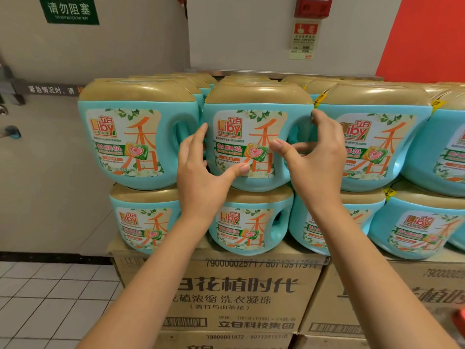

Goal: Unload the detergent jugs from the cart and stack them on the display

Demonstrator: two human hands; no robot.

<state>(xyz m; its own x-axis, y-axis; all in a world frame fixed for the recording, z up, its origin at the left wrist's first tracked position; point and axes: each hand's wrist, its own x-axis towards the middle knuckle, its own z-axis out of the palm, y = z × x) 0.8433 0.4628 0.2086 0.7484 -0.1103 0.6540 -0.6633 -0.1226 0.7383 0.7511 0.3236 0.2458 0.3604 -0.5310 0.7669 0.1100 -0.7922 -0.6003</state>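
Teal detergent jugs with gold lids and Liby labels stand two rows high on the display. Both my hands are on the middle jug (247,137) of the top row. My left hand (201,170) lies against its left side with straight fingers, the thumb pressing the lower front of the label. My right hand (318,159) is at the jug's right side, its fingers curled at the handle and the thumb resting on the front. Neighbouring jugs stand close on the left (136,137) and right (372,139). No cart is in view.
The jugs rest on stacked brown cardboard cartons (226,293). Behind them is a grey wall with a green sign (69,10) and a red alarm box (313,6). A white tiled floor (50,298) lies at the lower left.
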